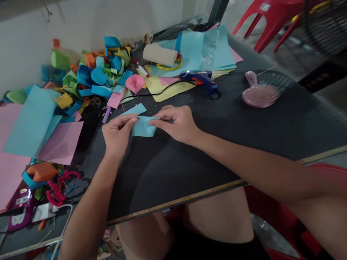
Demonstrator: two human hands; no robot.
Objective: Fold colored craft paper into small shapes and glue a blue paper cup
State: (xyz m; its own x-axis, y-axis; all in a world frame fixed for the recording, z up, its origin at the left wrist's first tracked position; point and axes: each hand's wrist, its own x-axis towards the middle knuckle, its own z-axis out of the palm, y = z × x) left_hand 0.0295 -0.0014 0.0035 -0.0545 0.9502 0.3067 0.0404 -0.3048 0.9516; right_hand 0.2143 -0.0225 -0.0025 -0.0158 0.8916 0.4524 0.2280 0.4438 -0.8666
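Observation:
A small piece of light blue paper [143,128] is held up between both hands, over the dark tabletop. My left hand [117,133] pinches its upper left corner between thumb and fingers. At the upper right, my right hand [177,122] grips it the same way, thumb toward me. The upper edge of the sheet runs between the two thumbs, and its lower part hangs free. Just behind lies a light blue paper strip [134,110]. A pink folded paper piece [135,84] sits farther back.
Folded colored paper pieces [96,72] are heaped at the back left. A blue glue gun [198,80] and a pink hairbrush [259,93] lie to the right. Large pink sheets [0,156] cover the left side. A black fan [336,7] stands beyond the right edge.

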